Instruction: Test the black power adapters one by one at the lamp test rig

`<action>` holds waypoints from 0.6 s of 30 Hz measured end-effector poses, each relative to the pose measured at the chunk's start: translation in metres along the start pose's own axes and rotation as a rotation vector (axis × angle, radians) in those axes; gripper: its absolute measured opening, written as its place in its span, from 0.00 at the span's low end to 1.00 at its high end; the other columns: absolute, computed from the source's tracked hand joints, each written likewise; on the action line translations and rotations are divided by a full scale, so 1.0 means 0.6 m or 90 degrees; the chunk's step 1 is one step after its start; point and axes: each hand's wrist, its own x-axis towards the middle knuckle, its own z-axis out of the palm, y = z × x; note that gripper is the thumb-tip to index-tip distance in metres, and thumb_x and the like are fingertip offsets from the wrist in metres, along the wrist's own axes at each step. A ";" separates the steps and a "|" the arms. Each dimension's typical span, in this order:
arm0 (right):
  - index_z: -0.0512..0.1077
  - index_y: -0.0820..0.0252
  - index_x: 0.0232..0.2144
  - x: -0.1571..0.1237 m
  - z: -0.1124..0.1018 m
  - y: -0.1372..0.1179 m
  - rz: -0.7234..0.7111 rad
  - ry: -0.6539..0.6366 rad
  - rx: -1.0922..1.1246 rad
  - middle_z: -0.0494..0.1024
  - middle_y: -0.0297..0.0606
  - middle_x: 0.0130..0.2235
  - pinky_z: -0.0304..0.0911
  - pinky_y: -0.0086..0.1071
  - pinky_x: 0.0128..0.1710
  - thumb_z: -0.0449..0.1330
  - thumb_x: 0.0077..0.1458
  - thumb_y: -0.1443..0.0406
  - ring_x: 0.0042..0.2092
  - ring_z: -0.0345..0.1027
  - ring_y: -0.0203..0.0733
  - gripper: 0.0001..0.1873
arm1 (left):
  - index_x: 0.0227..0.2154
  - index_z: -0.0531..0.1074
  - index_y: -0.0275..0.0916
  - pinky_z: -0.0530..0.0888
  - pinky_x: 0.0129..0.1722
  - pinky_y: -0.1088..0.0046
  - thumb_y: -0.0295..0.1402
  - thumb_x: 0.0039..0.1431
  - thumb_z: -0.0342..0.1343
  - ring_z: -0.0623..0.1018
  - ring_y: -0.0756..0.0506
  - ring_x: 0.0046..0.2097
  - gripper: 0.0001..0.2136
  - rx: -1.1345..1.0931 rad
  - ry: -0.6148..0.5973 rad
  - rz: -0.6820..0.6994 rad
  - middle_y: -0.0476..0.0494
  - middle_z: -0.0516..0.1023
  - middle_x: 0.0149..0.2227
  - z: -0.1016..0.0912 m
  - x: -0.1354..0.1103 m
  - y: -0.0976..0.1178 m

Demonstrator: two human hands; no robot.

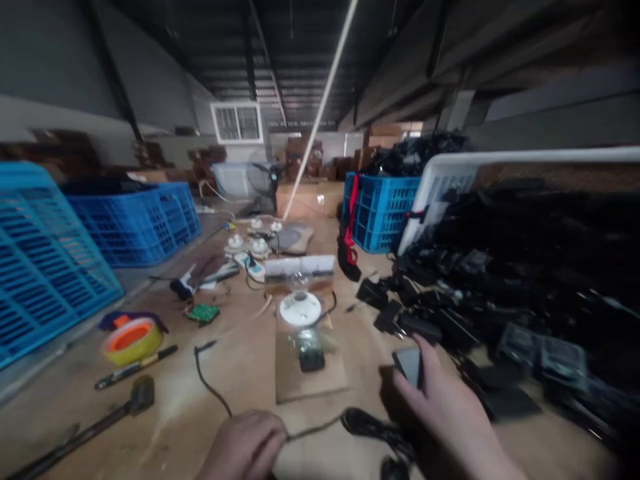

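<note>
My left hand (247, 443) is closed around a thin black cable (213, 392) at the bottom of the view. The cable's plug end (205, 347) lies on the table to the left, and its other side runs right toward a coiled black bundle (367, 423). Between thumb and fingers, my right hand (445, 407) grips a small dark block with a grey face, apparently a power adapter (410, 365). Ahead, a clear bulb stands in a white round lamp holder (300, 309) on cardboard (293, 383). A black piece in clear plastic (311, 357) lies before it.
Many black adapters (450, 327) spill from a white crate (425, 193) at right. Blue crates (135, 223) stand left and behind. A hammer (135, 400), yellow tape roll (133, 343), pen (135, 368) and green circuit board (203, 313) lie at left. White sockets (259, 247) sit farther back.
</note>
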 end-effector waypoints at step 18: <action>0.64 0.46 0.66 -0.055 -0.031 0.018 -0.333 -0.212 0.167 0.56 0.40 0.71 0.53 0.57 0.66 0.69 0.50 0.60 0.70 0.49 0.60 0.42 | 0.32 0.76 0.43 0.72 0.26 0.81 0.33 0.70 0.52 0.77 0.51 0.24 0.11 -0.114 0.021 0.026 0.52 0.78 0.24 -0.022 0.001 0.007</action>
